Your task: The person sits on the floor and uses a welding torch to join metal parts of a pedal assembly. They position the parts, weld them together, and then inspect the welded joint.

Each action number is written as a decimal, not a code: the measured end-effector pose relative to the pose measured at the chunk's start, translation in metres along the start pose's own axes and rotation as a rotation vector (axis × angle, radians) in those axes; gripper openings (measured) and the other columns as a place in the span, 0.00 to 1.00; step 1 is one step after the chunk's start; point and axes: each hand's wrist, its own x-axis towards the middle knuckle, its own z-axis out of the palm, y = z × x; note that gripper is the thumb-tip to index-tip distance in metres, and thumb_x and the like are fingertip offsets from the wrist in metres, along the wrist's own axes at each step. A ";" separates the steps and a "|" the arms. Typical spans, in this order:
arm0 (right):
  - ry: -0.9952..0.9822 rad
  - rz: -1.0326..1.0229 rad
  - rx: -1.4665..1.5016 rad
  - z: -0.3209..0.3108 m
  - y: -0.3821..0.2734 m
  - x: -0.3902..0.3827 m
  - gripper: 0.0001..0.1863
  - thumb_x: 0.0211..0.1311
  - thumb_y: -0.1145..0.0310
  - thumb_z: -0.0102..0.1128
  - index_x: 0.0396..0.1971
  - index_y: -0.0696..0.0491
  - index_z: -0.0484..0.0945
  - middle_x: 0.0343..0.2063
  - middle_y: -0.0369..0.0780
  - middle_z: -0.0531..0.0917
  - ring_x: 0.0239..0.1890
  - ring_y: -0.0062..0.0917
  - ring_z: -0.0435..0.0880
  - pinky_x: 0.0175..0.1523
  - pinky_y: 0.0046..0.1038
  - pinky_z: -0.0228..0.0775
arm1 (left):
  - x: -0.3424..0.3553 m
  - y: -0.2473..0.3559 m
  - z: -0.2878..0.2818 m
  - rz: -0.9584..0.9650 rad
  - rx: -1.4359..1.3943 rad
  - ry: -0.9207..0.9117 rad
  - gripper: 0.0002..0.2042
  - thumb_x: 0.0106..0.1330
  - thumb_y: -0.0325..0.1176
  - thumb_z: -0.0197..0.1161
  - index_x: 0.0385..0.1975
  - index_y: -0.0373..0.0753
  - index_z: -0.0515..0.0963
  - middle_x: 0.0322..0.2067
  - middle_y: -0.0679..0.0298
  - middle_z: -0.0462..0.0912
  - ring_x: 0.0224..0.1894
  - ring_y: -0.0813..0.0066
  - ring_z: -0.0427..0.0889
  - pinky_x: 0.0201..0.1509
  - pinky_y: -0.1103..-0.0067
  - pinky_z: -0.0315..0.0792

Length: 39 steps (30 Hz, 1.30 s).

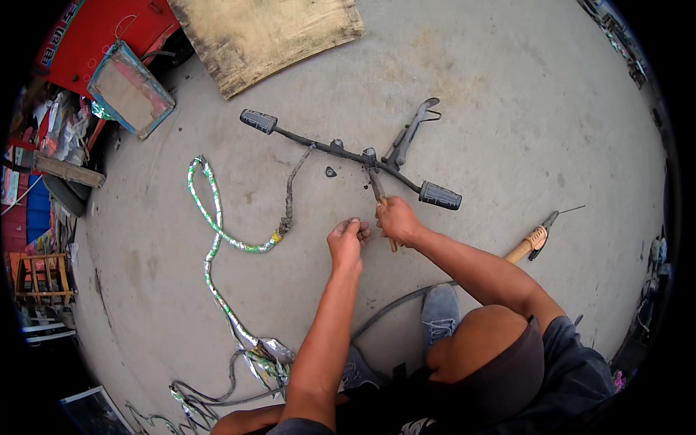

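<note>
A dark motorcycle footrest bar (pixel 304 139) with two ribbed rubber pegs and a side stand (pixel 412 134) lies on the concrete. My right hand (pixel 397 220) is closed around a wooden-handled tool (pixel 377 184), whose far end meets the bar near a lug; I cannot make out its head. Just left of the handle, my left hand (pixel 349 238) is closed with fingertips pinched together. Whatever it may hold is too small to tell. A rough metal rod (pixel 291 190) at the end of a foil-wrapped cable (pixel 217 210) touches the bar. One small dark piece (pixel 330 172) lies below it.
To the right lies a welding electrode holder (pixel 533 243) with a thin rod in it. A black cable (pixel 388 308) runs past my shoe (pixel 439 317). A wooden board (pixel 268 36) and a blue-edged panel (pixel 133 90) lie beyond; clutter and a wooden crate (pixel 45 279) line the left.
</note>
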 end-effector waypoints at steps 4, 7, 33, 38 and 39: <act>0.003 0.015 -0.037 0.007 0.003 -0.004 0.16 0.64 0.63 0.51 0.33 0.65 0.75 0.28 0.57 0.82 0.33 0.51 0.83 0.39 0.43 0.75 | -0.002 0.002 0.001 0.000 -0.004 0.011 0.10 0.69 0.31 0.55 0.43 0.31 0.74 0.35 0.58 0.80 0.34 0.71 0.79 0.42 0.74 0.77; 0.075 -0.129 -0.122 0.006 0.005 0.001 0.17 0.63 0.63 0.52 0.34 0.66 0.75 0.32 0.59 0.81 0.36 0.53 0.82 0.43 0.44 0.74 | 0.000 0.003 0.002 0.024 -0.013 0.013 0.10 0.69 0.31 0.55 0.43 0.31 0.74 0.34 0.58 0.80 0.34 0.71 0.79 0.42 0.74 0.77; -0.038 -0.007 -0.164 0.006 -0.013 -0.004 0.16 0.64 0.64 0.51 0.39 0.65 0.74 0.35 0.60 0.81 0.41 0.53 0.81 0.46 0.43 0.74 | -0.001 -0.010 0.009 0.010 0.018 0.008 0.12 0.70 0.30 0.53 0.46 0.27 0.73 0.37 0.56 0.80 0.37 0.69 0.80 0.44 0.73 0.76; 0.012 -0.081 -0.231 0.009 -0.018 -0.002 0.16 0.64 0.64 0.51 0.39 0.65 0.73 0.36 0.60 0.81 0.41 0.53 0.82 0.46 0.43 0.74 | 0.005 -0.016 0.003 0.034 0.019 0.008 0.12 0.71 0.29 0.52 0.46 0.27 0.73 0.37 0.55 0.81 0.37 0.68 0.81 0.44 0.73 0.77; 0.019 -0.080 -0.248 0.008 -0.020 -0.001 0.16 0.64 0.65 0.51 0.39 0.66 0.73 0.35 0.60 0.81 0.41 0.53 0.82 0.46 0.44 0.74 | 0.005 -0.017 0.005 0.028 0.022 0.014 0.12 0.71 0.29 0.52 0.46 0.27 0.73 0.37 0.55 0.81 0.37 0.69 0.81 0.44 0.73 0.77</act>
